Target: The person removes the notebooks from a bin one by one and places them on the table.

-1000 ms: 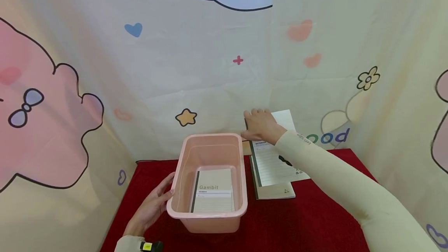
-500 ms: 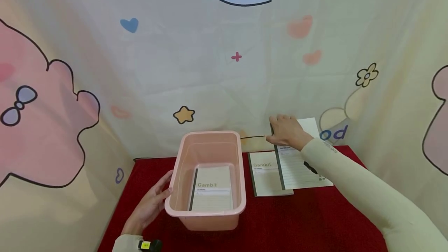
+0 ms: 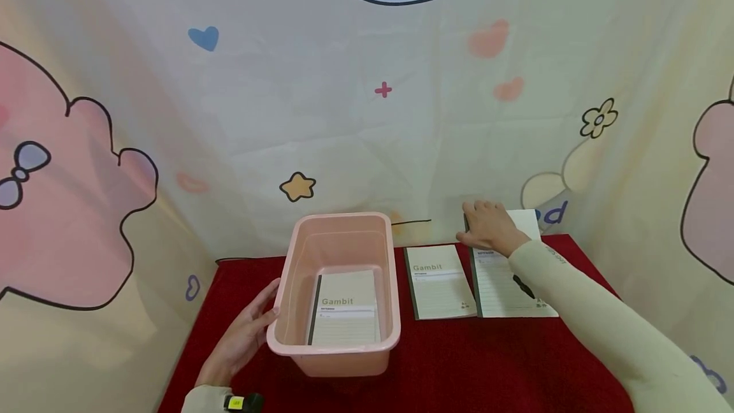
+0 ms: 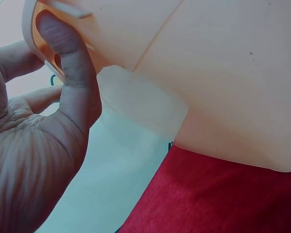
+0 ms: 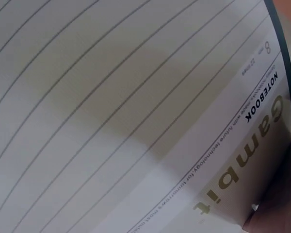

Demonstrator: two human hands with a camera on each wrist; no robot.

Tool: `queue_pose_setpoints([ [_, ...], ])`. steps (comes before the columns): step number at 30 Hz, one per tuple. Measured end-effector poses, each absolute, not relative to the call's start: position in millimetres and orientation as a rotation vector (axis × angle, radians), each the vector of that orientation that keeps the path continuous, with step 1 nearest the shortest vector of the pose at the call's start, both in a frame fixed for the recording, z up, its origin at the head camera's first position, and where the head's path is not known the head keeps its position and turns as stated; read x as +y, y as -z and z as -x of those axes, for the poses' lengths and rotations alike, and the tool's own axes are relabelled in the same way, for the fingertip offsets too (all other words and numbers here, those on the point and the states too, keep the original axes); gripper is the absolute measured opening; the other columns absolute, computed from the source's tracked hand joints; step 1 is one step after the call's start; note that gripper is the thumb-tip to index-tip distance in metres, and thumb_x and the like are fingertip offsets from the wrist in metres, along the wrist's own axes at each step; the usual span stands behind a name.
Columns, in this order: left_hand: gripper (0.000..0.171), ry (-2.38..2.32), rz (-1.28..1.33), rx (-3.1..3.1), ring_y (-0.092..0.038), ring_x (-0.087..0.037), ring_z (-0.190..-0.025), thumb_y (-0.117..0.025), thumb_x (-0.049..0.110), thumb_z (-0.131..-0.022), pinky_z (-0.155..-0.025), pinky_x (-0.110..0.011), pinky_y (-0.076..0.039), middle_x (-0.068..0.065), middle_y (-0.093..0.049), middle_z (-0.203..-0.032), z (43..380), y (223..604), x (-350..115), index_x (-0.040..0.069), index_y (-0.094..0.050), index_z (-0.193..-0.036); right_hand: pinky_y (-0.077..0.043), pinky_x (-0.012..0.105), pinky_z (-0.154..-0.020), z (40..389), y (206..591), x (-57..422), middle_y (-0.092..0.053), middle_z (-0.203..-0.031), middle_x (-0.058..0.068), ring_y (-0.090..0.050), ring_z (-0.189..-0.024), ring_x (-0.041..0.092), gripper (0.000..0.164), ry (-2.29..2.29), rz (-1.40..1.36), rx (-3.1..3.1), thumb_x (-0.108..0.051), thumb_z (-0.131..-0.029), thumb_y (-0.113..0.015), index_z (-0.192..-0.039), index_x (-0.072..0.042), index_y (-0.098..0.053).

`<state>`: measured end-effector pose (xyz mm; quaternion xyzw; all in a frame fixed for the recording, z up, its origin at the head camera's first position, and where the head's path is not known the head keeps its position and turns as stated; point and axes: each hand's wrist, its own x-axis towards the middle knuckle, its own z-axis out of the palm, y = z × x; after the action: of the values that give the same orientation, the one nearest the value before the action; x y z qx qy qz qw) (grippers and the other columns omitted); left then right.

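A pink plastic basin (image 3: 342, 365) stands on the red cloth, and a cream Gambit notebook (image 3: 346, 327) lies inside it. My left hand (image 3: 242, 340) grips the basin's left rim; in the left wrist view its thumb (image 4: 68, 53) hooks under the rim. To the right of the basin, a second notebook (image 3: 440, 295) lies flat. My right hand (image 3: 492, 227) holds a third notebook (image 3: 504, 289) by its top edge, lower end near the cloth. That notebook's lined cover (image 5: 111, 107) fills the right wrist view, slightly bowed.
Red cloth (image 3: 459, 368) covers the table. A pale curtain (image 3: 344, 113) with cartoon prints hangs right behind the table's back edge. A thin dark cord (image 3: 243, 259) shows along the back left edge.
My right hand has carried its notebook to the right and lowered it, uncovering the notebook lying beside the basin. The left hand has stayed on the basin's rim.
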<state>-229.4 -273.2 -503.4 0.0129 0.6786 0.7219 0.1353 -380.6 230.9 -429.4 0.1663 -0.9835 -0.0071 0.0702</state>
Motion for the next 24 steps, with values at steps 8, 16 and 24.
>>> queue_pose_setpoints([
  [8,0.072,-2.098,-0.046,1.943,-0.040,-0.039,-0.140,-0.060,0.022,-0.097,-0.103,-0.045,-0.048,-0.003,-0.019,-0.163,229.5,502.8,-274.3,0.028,-0.021,-0.157,-0.045,0.060,-0.092,389.9,451.1,242.5,-0.061,-0.111,0.024,-0.058,-0.103,0.042,0.063,0.033,-0.510,-2.978,-0.047,-0.085,-0.060,-0.124,0.002,-0.050],
  [16,0.073,-2.107,-0.051,1.935,-0.040,-0.040,-0.140,-0.061,0.023,-0.097,-0.102,-0.046,-0.049,-0.002,-0.020,-0.163,229.4,502.4,-276.2,0.028,-0.020,-0.157,-0.045,0.060,-0.094,396.9,475.6,256.9,-0.060,-0.122,0.025,-0.057,-0.114,0.042,0.063,-0.003,-0.489,-2.969,-0.048,-0.087,-0.060,-0.124,0.002,-0.052],
  [24,0.072,-2.119,-0.029,1.918,-0.040,-0.040,-0.140,-0.062,0.022,-0.096,-0.102,-0.047,-0.049,-0.002,-0.019,-0.163,230.2,504.1,-275.5,0.031,-0.023,-0.156,-0.044,0.061,-0.089,404.2,497.3,268.6,-0.060,-0.123,0.024,-0.058,-0.109,0.041,0.059,-0.010,-0.487,-2.926,-0.045,-0.087,-0.059,-0.123,0.002,-0.052],
])
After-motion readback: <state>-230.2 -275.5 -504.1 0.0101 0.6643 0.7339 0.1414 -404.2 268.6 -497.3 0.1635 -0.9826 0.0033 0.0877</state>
